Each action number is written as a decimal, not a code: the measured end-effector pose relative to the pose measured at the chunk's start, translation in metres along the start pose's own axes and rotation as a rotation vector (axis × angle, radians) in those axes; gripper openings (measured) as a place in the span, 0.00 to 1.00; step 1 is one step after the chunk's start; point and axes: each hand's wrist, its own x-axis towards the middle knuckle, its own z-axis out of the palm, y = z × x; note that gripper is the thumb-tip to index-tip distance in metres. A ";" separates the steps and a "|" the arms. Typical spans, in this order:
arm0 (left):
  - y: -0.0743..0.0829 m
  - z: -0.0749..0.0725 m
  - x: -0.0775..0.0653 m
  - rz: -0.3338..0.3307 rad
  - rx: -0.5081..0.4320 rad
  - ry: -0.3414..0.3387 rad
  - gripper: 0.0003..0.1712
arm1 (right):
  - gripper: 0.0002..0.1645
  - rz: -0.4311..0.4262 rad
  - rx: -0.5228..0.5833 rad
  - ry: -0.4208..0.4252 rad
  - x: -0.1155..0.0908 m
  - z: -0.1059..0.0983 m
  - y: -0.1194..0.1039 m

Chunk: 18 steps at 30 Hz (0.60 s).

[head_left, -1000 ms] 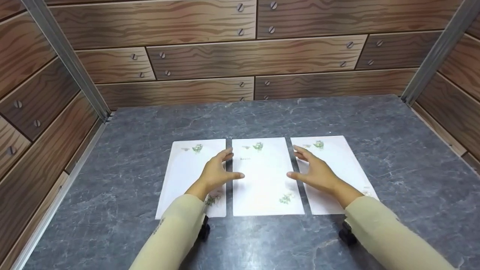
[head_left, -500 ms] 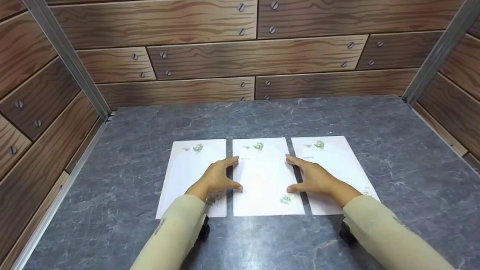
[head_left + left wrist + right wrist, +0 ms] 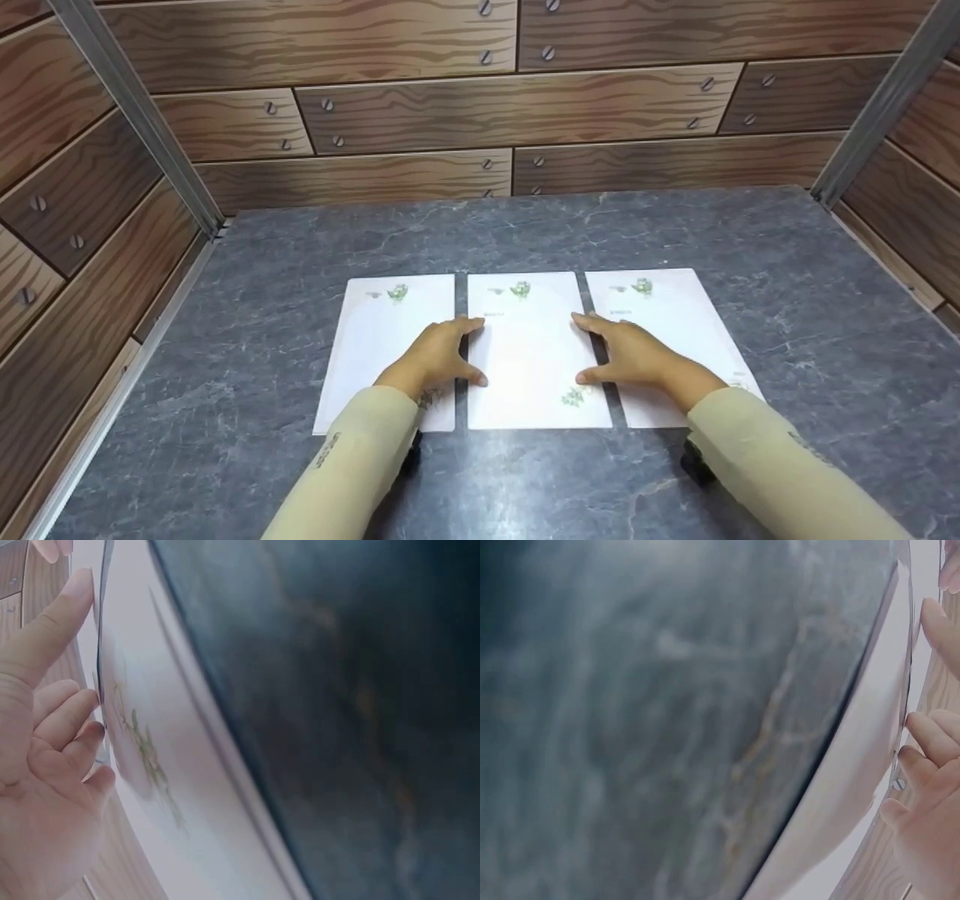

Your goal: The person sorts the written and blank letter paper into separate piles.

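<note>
Three white sheets with small green plant prints lie side by side: a left sheet point(image 3: 390, 319), a middle sheet point(image 3: 525, 352) and a right sheet point(image 3: 667, 319). My left hand point(image 3: 435, 352) is over the left sheet, thumb and fingertips reaching the middle sheet's left edge. Opposite it, my right hand point(image 3: 634, 356) extends over the right sheet, its fingertips at the middle sheet's right edge. Both hands have thumb and fingers spread apart; neither grips anything. Whether the fingertips touch the paper, I cannot tell. Each wrist view shows its own hand, the left point(image 3: 52, 765) and the right point(image 3: 930, 787), beside white paper.
The sheets lie on a dark grey, marble-patterned table point(image 3: 315, 240), with narrow gaps between them. Wood-print panels point(image 3: 420, 112) with drawn screws enclose the back and sides. Grey metal posts point(image 3: 142, 120) stand at the back corners.
Both hands have come down the sheets towards me, and their fingertips have closed in on the middle sheet's edges. In the last half second they barely moved. The sheets stay in place.
</note>
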 end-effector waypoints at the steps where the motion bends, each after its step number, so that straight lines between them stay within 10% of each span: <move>1: 0.000 0.000 0.000 -0.001 0.005 -0.001 0.53 | 0.56 -0.002 -0.004 0.000 0.000 0.000 0.000; 18: 0.005 0.002 -0.001 -0.009 0.041 0.006 0.47 | 0.48 -0.018 -0.051 0.009 0.000 -0.001 -0.002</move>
